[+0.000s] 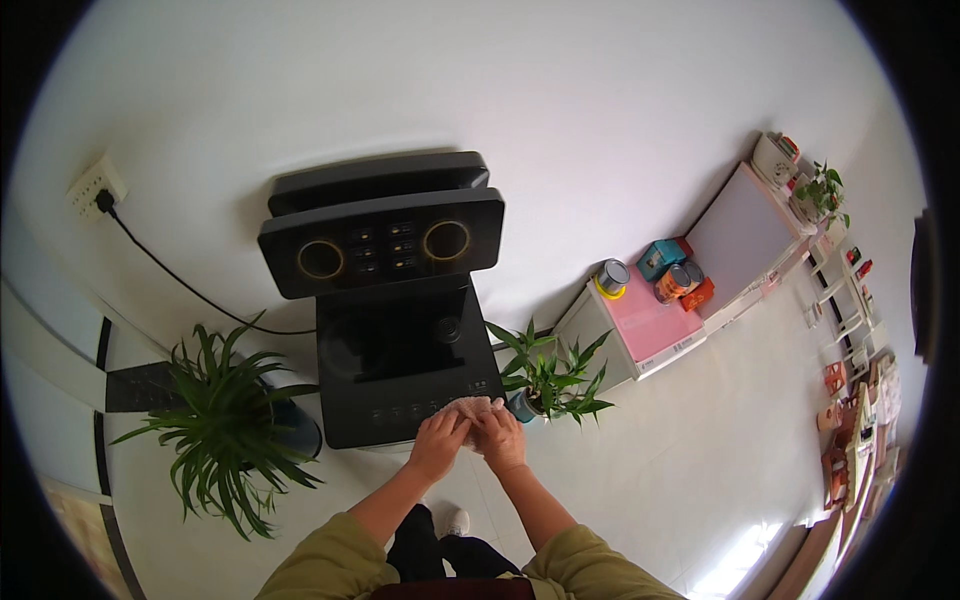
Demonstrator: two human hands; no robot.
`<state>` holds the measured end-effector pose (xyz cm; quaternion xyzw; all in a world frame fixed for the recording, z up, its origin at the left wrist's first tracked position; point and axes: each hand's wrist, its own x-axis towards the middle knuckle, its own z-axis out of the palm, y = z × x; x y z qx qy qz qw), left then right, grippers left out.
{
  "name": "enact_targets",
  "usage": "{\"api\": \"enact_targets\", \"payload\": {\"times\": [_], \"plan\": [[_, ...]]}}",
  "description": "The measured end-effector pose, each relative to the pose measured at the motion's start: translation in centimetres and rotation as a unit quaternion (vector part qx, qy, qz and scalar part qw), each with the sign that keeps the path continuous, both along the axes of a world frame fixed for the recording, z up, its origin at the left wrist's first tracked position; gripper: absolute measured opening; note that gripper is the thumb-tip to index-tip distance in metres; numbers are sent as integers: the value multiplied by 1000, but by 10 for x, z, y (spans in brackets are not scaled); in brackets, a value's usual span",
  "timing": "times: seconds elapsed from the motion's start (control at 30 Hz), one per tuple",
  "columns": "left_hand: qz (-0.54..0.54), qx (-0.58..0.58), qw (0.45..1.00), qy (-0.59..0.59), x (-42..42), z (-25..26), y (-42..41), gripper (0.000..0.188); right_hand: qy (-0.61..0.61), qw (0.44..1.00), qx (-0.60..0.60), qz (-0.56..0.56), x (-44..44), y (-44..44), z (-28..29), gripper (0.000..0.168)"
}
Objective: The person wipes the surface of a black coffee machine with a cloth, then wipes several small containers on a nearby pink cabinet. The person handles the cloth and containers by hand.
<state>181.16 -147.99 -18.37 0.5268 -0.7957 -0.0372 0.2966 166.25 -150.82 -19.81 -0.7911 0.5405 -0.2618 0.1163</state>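
Note:
Both hands meet on a pinkish cloth (471, 409) at the front right edge of a black, glossy drinks dispenser (397, 397). My left hand (441, 442) grips the cloth from the left, and my right hand (502, 436) grips it from the right, their fingertips almost touching. Some of the small markings along the dispenser's front panel lie beside the bunched cloth. Behind rises the dispenser's upper control head (382, 244), with two ring-shaped lights and small lit icons between them. My fingers hide part of the cloth.
A spider plant (225, 420) in a dark pot stands left of the dispenser; a leafy bamboo plant (555, 375) stands right. A black cord (187, 283) runs to the wall socket (97, 187). Farther right, a low cabinet with a pink top (652, 319) holds several cans and boxes.

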Motion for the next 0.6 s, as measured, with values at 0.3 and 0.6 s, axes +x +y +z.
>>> {"api": "enact_targets", "payload": {"times": [0.3, 0.6], "plan": [[-25, 21, 997, -70, -26, 2, -21, 35, -121, 987, 75, -69, -17, -26, -11, 33], [-57, 17, 996, -59, -32, 2, -65, 42, -256, 959, 116, -33, -11, -79, -23, 34]]}}
